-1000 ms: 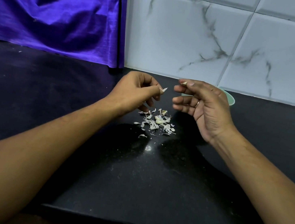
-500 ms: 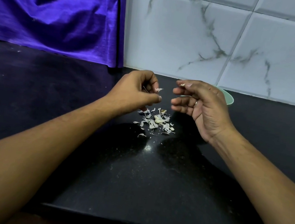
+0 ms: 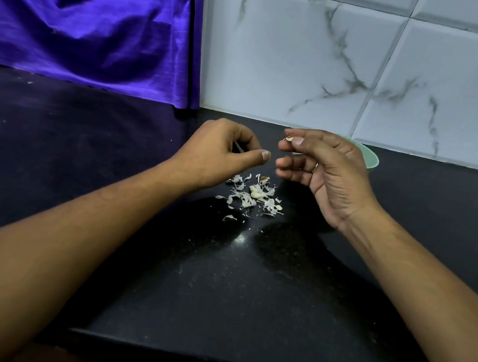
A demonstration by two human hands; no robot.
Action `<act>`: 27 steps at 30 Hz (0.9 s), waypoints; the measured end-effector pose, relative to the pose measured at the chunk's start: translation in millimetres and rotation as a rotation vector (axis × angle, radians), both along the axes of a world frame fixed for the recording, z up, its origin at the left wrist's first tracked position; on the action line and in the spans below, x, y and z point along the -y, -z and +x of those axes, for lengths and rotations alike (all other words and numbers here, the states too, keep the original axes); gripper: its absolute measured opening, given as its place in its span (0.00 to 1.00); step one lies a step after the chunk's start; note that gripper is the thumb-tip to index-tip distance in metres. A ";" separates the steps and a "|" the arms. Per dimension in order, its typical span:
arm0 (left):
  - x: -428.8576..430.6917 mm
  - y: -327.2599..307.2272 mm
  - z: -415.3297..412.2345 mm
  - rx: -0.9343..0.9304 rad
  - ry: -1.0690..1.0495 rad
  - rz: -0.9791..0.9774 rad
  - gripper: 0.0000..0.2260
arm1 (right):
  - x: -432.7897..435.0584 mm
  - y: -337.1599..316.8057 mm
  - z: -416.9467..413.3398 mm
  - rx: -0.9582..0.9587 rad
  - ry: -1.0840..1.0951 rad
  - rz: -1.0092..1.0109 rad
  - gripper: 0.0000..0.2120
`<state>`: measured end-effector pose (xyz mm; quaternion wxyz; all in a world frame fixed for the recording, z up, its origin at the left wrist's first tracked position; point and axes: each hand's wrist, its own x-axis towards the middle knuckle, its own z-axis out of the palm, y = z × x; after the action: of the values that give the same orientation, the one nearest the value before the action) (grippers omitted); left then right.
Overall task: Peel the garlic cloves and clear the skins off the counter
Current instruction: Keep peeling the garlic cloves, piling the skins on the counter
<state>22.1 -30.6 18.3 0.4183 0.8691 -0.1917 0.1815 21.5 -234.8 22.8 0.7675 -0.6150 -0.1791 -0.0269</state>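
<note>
The right hand (image 3: pixel 329 170) pinched the garlic clove (image 3: pixel 288 139) above the skins (image 3: pixel 252 196) on the counter (image 3: pixel 247 289); the left hand (image 3: pixel 226 153), just apart, apparently held a skin strip (image 3: pixel 238 147). Recommended: release onto the pile, re-pinch a loose edge.

right hand (image 3: pixel 326 170): pinches garlic clove (image 3: pixel 288 139) | left hand (image 3: pixel 220 155): curled on skin sliver (image 3: pixel 238 147) | skins pile (image 3: pixel 252 196) on counter (image 3: pixel 245 304)

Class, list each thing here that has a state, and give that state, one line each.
Left hand: curled; whether it holds anything is unclear.
Right hand: pinches a clove.
Skins: loose pile on counter, uncleared.
Bowl: upright, half hidden; contents unseen.
</note>
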 end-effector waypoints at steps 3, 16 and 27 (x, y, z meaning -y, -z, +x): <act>0.9 -1.0 -0.5 0.031 -0.028 0.015 0.07 | -0.2 1.1 0.8 0.000 0.000 -0.006 0.06; -1.8 0.0 3.3 0.041 0.022 -0.013 0.07 | -1.2 -0.2 -1.4 -0.015 0.025 -0.071 0.04; -1.9 -0.5 3.5 0.049 -0.006 0.061 0.04 | -1.8 -0.3 -3.3 -0.002 0.027 -0.110 0.04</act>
<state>25.6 -28.7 18.7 0.3862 0.8773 -0.2046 0.1982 18.2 -233.0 23.1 0.7322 -0.6586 -0.1714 -0.0267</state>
